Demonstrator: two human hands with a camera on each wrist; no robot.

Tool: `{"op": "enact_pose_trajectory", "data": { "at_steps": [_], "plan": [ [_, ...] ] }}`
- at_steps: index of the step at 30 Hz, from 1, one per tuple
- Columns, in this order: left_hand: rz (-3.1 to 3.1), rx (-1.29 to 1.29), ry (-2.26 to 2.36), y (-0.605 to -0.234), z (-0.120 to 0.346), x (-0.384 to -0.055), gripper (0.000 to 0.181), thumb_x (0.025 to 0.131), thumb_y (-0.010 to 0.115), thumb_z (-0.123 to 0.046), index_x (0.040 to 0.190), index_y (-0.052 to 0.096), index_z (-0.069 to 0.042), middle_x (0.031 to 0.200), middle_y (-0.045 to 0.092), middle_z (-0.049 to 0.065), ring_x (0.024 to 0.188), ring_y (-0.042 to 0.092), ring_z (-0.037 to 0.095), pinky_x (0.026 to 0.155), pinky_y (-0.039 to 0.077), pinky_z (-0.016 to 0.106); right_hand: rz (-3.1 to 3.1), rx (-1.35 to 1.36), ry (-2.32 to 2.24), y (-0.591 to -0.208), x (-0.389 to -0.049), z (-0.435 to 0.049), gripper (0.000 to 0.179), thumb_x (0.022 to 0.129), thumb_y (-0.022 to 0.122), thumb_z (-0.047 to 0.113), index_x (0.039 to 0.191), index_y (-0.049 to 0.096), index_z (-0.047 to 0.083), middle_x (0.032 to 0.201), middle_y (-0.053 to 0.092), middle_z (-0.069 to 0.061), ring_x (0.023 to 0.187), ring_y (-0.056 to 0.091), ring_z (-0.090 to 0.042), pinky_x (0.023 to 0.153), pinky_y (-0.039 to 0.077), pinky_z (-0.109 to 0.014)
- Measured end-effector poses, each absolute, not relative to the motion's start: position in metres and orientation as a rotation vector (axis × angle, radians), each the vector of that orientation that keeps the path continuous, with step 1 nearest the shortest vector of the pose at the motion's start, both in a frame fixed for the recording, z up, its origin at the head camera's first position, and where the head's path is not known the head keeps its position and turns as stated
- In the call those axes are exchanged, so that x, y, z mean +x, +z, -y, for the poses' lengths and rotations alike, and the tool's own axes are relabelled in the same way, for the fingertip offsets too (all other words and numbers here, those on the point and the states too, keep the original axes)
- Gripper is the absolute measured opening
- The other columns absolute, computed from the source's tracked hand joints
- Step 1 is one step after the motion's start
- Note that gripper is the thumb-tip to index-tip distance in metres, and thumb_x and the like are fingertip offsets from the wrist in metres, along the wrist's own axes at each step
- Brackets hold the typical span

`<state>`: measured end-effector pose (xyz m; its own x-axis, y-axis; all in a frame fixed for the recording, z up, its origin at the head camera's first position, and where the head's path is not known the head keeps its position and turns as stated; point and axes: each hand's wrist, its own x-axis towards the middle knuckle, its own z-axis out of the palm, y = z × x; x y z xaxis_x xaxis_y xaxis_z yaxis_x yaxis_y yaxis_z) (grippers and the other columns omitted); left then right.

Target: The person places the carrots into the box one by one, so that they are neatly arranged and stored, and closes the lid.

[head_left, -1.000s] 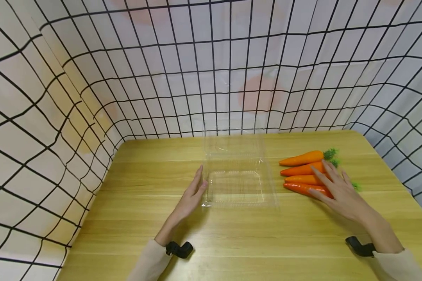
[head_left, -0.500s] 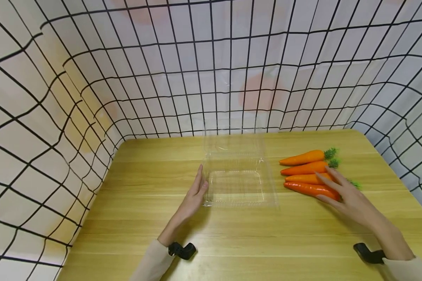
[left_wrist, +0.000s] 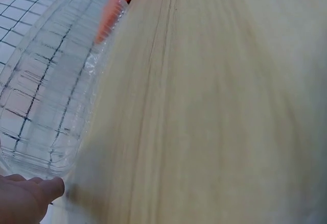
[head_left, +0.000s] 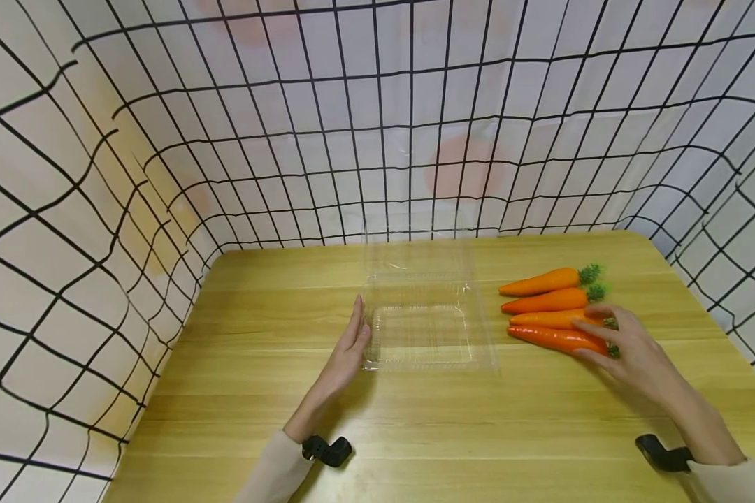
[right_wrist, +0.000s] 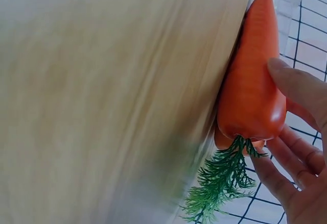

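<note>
My left hand (head_left: 344, 355) lies with straight fingers along the left side of a clear plastic clamshell box (head_left: 424, 363), whose lid (head_left: 415, 262) stands raised at the back. In the left wrist view its fingertips are right at the box's end (left_wrist: 36, 163). My right hand (head_left: 632, 353) curls round the leafy thick end of the nearest carrot (head_left: 550, 338), a glossy red-orange one on the table. In the right wrist view the thumb touches that carrot (right_wrist: 250, 81), and the other fingers bend behind its thick end, above the green leaves (right_wrist: 219, 183).
Beyond the nearest carrot lie several more in a row: an orange carrot (head_left: 541, 320) beside it, another carrot (head_left: 547, 302), and the farthest carrot (head_left: 541, 281). A black wire grid (head_left: 384, 129) with pale cloth behind it surrounds the back and sides of the wooden table (head_left: 453, 433).
My right hand has drawn back from over the middle carrots to the nearest one's leafy end, its fingers bending more. The left hand and the box have stayed in place.
</note>
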<state>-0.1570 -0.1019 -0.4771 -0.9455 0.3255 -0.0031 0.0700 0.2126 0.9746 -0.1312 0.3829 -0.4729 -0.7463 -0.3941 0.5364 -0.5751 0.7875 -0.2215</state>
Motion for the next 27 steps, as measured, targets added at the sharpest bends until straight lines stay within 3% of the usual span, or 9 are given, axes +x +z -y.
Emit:
{"op": "enact_pose_trajectory", "data": {
  "at_steps": [3,6,10,14,19,24,27],
  "plan": [
    [-2.264,0.381,1.821,-0.477,0.102,-0.157,0.063,0.115,0.026,-0.019,0.167,-0.01,-0.017,0.175,-0.005,0.011,0.162,0.003,0.035,0.131,0.006,0.056,2.497,0.725,0.502,-0.474,-0.132,-0.384,0.045,0.085,0.083,0.039,0.112,0.08,0.003,0.121,0.061,-0.017,0.106,0.052,-0.029,0.082,0.043,-0.028],
    [-2.259,0.381,1.827,-0.476,0.103,-0.157,0.062,0.115,0.025,-0.02,0.167,-0.01,-0.016,0.176,-0.004,0.012,0.162,0.003,0.035,0.131,0.006,0.056,2.512,0.71,0.487,-0.475,-0.133,-0.384,0.041,0.078,0.089,0.028,0.108,0.08,0.001,0.114,0.061,-0.014,0.099,0.05,-0.023,0.077,0.041,-0.02],
    [-2.252,0.381,1.833,-0.476,0.103,-0.157,0.062,0.116,0.025,-0.019,0.166,-0.01,-0.016,0.176,-0.003,0.012,0.162,0.002,0.035,0.132,0.005,0.056,2.53,0.698,0.481,-0.476,-0.132,-0.383,0.041,0.073,0.092,0.02,0.108,0.08,0.001,0.109,0.06,-0.011,0.096,0.046,-0.011,0.072,0.039,-0.017],
    [-2.246,0.39,1.838,-0.476,0.103,-0.158,0.061,0.116,0.024,-0.018,0.166,-0.011,-0.017,0.176,-0.003,0.013,0.162,0.002,0.035,0.131,0.006,0.056,2.503,0.738,0.511,-0.477,-0.134,-0.384,0.042,0.076,0.091,0.023,0.11,0.08,0.002,0.105,0.061,-0.008,0.098,0.044,-0.001,0.074,0.04,-0.019],
    [-2.244,0.401,1.843,-0.476,0.104,-0.157,0.062,0.116,0.024,-0.018,0.166,-0.011,-0.017,0.176,-0.003,0.013,0.162,0.001,0.035,0.131,0.006,0.056,2.598,0.704,0.574,-0.474,-0.13,-0.381,0.045,0.078,0.09,0.017,0.12,0.078,0.009,0.105,0.067,-0.003,0.09,0.056,-0.008,0.071,0.046,-0.02],
    [-2.239,0.402,1.851,-0.477,0.104,-0.156,0.061,0.115,0.023,-0.016,0.166,-0.011,-0.016,0.176,-0.002,0.013,0.162,0.002,0.035,0.131,0.008,0.056,2.757,0.576,0.595,-0.471,-0.124,-0.377,0.049,0.083,0.087,0.016,0.13,0.074,0.015,0.114,0.072,-0.006,0.094,0.067,-0.027,0.073,0.057,-0.04],
    [-2.231,0.411,1.86,-0.477,0.104,-0.157,0.061,0.115,0.023,-0.016,0.166,-0.011,-0.015,0.176,-0.002,0.012,0.162,0.002,0.035,0.131,0.008,0.056,2.721,0.587,0.597,-0.471,-0.123,-0.376,0.048,0.081,0.088,0.014,0.127,0.076,0.014,0.111,0.072,-0.004,0.094,0.065,-0.015,0.074,0.054,-0.029]
  ]
}}
